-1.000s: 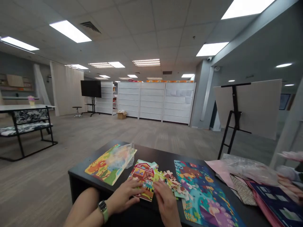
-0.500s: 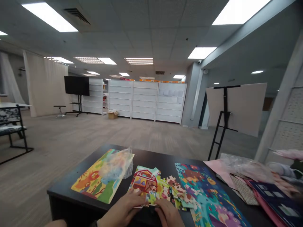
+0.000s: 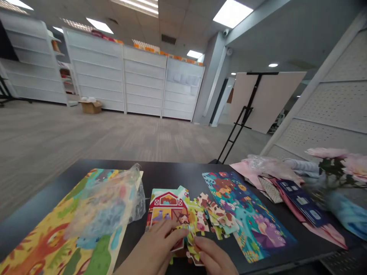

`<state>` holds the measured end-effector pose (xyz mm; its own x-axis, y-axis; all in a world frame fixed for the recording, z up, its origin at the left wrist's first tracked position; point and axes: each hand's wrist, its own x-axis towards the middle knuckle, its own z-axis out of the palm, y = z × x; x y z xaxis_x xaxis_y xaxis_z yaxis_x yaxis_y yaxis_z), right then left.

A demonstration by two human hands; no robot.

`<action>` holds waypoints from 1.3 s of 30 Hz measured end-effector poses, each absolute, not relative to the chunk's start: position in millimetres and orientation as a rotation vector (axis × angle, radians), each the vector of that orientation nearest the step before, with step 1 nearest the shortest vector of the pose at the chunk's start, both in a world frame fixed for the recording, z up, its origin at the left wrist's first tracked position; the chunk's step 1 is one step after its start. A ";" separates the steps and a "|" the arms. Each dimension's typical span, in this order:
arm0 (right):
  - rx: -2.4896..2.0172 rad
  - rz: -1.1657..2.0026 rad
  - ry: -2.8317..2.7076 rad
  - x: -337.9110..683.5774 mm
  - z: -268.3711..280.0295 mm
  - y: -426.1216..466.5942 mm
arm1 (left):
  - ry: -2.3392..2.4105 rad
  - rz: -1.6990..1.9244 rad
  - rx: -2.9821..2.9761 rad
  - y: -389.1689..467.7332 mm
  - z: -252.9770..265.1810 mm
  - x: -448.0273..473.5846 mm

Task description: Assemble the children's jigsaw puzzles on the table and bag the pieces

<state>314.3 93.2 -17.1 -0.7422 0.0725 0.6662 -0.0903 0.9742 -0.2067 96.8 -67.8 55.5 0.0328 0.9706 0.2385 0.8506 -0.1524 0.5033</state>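
Observation:
A partly joined barn jigsaw puzzle (image 3: 169,204) lies on the black table in front of me. My left hand (image 3: 159,242) rests on its lower part, fingers stretched over the pieces. My right hand (image 3: 215,256) has thumb and fingers closed on a yellow-green puzzle piece (image 3: 192,246) at the puzzle's lower right edge. Part of that piece is hidden by the fingertips. To the right, loose puzzle pieces (image 3: 219,217) with cow pictures lie in an overlapping heap, touching the edge of a dark blue animal picture board (image 3: 249,214).
On the left, a yellow jungle picture board (image 3: 65,210) lies under crumpled clear plastic (image 3: 137,198). Pink wrapping, a navy card (image 3: 301,202) and pink flowers (image 3: 357,168) crowd the right side. An easel (image 3: 243,110) stands beyond the black table (image 3: 177,173).
My view has turned right and tipped down. My right hand has come away from lying flat by the puzzle and now pinches a piece; my left hand stays on the barn puzzle.

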 end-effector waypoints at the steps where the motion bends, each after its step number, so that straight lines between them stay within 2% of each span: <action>1: 0.074 0.268 -2.435 310.9 -5.6 90.0 | 1.883 0.768 2.093 -69.2 52.4 99.7; 4: 0.180 0.271 -2.547 304.6 17.3 83.4 | 1.915 0.734 2.115 -71.3 45.9 111.2; 7: 0.253 0.324 -2.470 308.9 16.1 82.6 | 2.007 0.673 2.142 -69.2 46.1 119.1; 10: 0.006 0.336 -2.271 309.3 9.2 85.8 | 2.078 0.699 2.158 -69.3 51.9 119.4; 13: -0.213 0.290 -2.408 298.9 12.2 87.2 | 2.203 0.722 2.101 -80.1 55.8 116.8; 16: -0.179 0.257 -2.596 289.6 15.9 87.4 | 2.310 0.693 2.027 -100.3 49.6 118.0; 22: -0.221 0.271 -2.482 288.9 0.5 94.9 | 2.208 0.521 2.150 -124.9 27.1 117.8; 26: -0.227 0.249 -2.437 289.7 -2.8 96.5 | 1.989 0.705 2.227 -128.1 23.6 107.4; 30: -0.232 0.271 -2.447 289.3 1.8 95.3 | 2.130 1.040 1.930 -130.4 24.2 100.9; 32: -0.241 0.286 -2.443 288.6 2.7 94.6 | 2.194 1.075 1.942 -127.7 23.2 100.2; 39: -0.299 0.332 -2.498 291.1 7.3 90.7 | 2.179 0.420 2.458 -112.3 3.9 103.1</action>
<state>291.1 90.7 7.3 -0.7979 0.2857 0.5308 0.1373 0.9435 -0.3014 103.1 -112.3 3.9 0.1080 0.9484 0.2980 0.9913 -0.1255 0.0402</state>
